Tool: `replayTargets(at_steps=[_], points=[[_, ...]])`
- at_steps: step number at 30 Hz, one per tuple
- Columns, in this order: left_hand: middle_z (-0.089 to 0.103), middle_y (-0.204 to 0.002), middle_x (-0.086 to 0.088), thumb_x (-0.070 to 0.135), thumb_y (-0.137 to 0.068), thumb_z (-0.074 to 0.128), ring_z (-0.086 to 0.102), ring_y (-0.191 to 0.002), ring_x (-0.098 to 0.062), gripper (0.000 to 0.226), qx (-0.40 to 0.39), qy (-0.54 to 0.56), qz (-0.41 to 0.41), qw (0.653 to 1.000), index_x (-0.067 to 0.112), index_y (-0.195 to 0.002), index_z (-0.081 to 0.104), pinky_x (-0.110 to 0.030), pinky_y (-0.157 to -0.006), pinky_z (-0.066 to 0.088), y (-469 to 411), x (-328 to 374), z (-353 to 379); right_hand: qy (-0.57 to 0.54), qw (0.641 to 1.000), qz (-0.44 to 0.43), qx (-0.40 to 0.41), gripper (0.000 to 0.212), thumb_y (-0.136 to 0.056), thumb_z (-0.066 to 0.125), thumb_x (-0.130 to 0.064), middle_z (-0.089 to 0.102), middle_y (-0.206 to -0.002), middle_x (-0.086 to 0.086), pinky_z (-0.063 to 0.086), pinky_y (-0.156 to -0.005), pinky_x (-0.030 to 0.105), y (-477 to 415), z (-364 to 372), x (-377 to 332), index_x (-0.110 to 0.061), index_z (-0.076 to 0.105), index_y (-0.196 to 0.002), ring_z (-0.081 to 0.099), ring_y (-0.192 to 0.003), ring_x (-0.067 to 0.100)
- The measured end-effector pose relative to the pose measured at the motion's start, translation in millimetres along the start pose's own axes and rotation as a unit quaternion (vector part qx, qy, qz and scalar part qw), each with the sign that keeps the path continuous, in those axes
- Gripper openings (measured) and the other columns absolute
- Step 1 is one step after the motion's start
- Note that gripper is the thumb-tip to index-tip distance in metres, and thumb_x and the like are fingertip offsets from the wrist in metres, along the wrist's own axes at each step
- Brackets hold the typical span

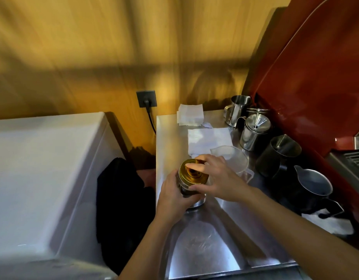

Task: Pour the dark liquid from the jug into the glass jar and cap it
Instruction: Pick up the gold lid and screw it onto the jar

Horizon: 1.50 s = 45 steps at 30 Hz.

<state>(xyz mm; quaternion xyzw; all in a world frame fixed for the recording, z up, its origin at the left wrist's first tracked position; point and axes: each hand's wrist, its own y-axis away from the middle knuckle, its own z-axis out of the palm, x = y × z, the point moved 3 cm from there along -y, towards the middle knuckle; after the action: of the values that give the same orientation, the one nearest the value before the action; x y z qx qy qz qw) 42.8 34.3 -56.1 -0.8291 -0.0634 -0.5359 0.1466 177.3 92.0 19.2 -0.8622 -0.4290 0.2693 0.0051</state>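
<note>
My left hand (172,199) is wrapped around the side of the glass jar (187,189), fingers closed on the glass; the jar stands on the steel counter (225,215) and shows dark liquid through the wall below the lid. My right hand (217,178) lies over the gold lid (192,173), which sits on the jar's mouth: fingers bent across the top, thumb pressed at the near rim, so this hand is clamped on the lid. Whether the lid is fully seated, I cannot tell. Just beyond my right hand, touching or nearly touching the knuckles, stands the clear jug (233,158), looking empty. Past the jug lies a white cloth (206,140). To the right of my right hand: a row of steel pitchers (253,132) and two dark pitchers (311,184) against a red machine (316,87). Left of my left hand, off the counter edge, hangs a black cloth (120,199).
</note>
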Motion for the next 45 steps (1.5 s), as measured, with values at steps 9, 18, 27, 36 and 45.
replayTargets(at_steps=[9,18,27,36,45], points=[[0.056,-0.108,0.033,0.056,-0.050,0.083,0.055,-0.102,0.007,0.073,-0.007,-0.018,-0.013,1.000,0.067,-0.107,0.038,-0.013,-0.078,0.048,1.3,1.3,-1.4,0.037,0.997,-0.011,-0.067,0.056,-0.077,0.063,-0.050,0.044,-0.132,0.008,0.015,-0.085,0.020,-9.1,-4.7,2.1,-0.033,0.046,-0.128,0.025,-0.107,0.009],[0.055,-0.109,0.030,0.056,-0.048,0.084,0.051,-0.104,0.011,0.077,-0.053,-0.021,-0.044,0.997,0.060,-0.109,0.037,-0.007,-0.079,0.043,-0.5,-1.2,-3.8,0.029,0.995,-0.043,-0.084,0.054,-0.073,0.069,-0.046,0.048,-0.126,0.007,0.026,-0.089,0.025,-8.2,-2.9,6.4,-0.032,0.053,-0.122,0.036,-0.107,0.017],[0.058,-0.114,0.019,0.046,-0.054,0.088,0.055,-0.106,0.003,0.081,-0.072,-0.027,-0.057,0.995,0.042,-0.121,0.043,-0.019,-0.086,0.049,0.9,0.8,-5.8,0.023,0.997,-0.035,-0.061,0.053,-0.071,0.067,-0.052,0.054,-0.122,0.007,0.031,-0.091,0.032,-6.6,2.1,8.4,-0.033,0.055,-0.119,0.047,-0.107,0.024],[0.057,-0.116,0.001,0.032,-0.067,0.080,0.053,-0.105,-0.020,0.069,0.079,-0.119,-0.067,0.987,0.020,-0.127,0.048,-0.040,-0.084,0.050,19.0,23.0,6.1,0.075,0.997,0.010,0.022,0.060,-0.073,0.060,-0.057,0.052,-0.126,0.011,0.026,-0.094,0.041,3.3,16.5,-4.7,-0.027,0.051,-0.124,0.046,-0.115,0.028],[0.057,-0.107,0.026,0.046,-0.051,0.089,0.055,-0.101,0.007,0.076,-0.095,-0.038,-0.045,0.994,0.051,-0.110,0.042,-0.019,-0.084,0.048,-1.9,4.1,-10.4,-0.030,0.996,-0.033,-0.075,0.059,-0.076,0.068,-0.036,0.043,-0.137,0.002,0.008,-0.098,0.014,-4.1,0.3,3.4,-0.033,0.043,-0.129,0.029,-0.123,0.008]])
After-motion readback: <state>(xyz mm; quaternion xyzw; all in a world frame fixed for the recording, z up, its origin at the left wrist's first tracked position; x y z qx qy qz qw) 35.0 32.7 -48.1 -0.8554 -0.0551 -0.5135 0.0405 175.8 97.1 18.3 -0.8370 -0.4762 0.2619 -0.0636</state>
